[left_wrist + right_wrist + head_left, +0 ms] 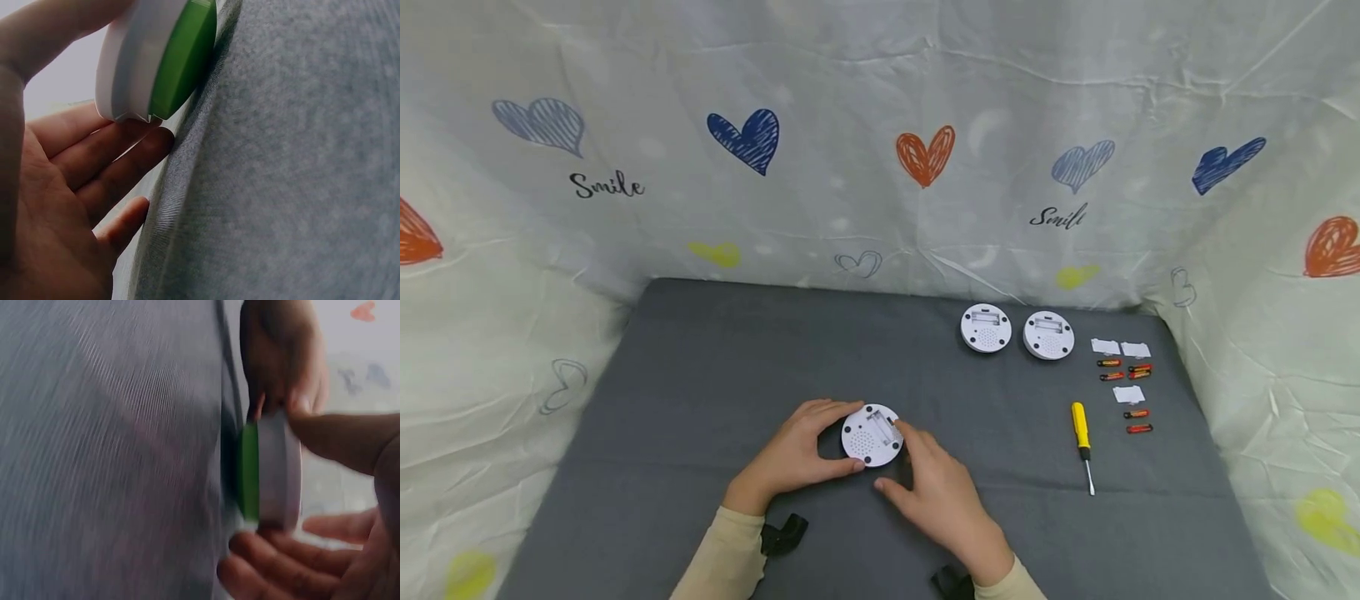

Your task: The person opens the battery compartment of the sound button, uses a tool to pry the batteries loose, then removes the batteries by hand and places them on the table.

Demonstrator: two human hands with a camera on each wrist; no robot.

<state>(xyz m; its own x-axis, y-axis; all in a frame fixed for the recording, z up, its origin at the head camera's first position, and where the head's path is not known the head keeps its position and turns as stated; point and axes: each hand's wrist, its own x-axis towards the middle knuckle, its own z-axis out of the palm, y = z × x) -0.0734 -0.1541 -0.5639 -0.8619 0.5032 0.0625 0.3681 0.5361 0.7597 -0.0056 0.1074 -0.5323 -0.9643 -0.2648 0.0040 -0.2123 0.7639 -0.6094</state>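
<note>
A round white battery device (867,439) lies back up near the table's middle, its battery slot uncovered, with speaker holes and dark feet around it. The wrist views show its green lower part (182,62) facing the table. My left hand (801,450) holds it at the left edge, thumb at the near rim and fingers at the far rim. At the opposite edge is my right hand (942,493), index fingertip at the rim near the slot. In the head view the right thumb stands just apart from the device, fingers loosely extended.
Two similar white devices (987,328) (1048,336) stand at the back, slots uncovered. To their right lie three white battery covers (1129,395) and several red-and-black batteries (1139,429). A yellow-handled screwdriver (1081,429) lies right of my hands. A printed cloth (850,100) hangs behind the grey table (737,358).
</note>
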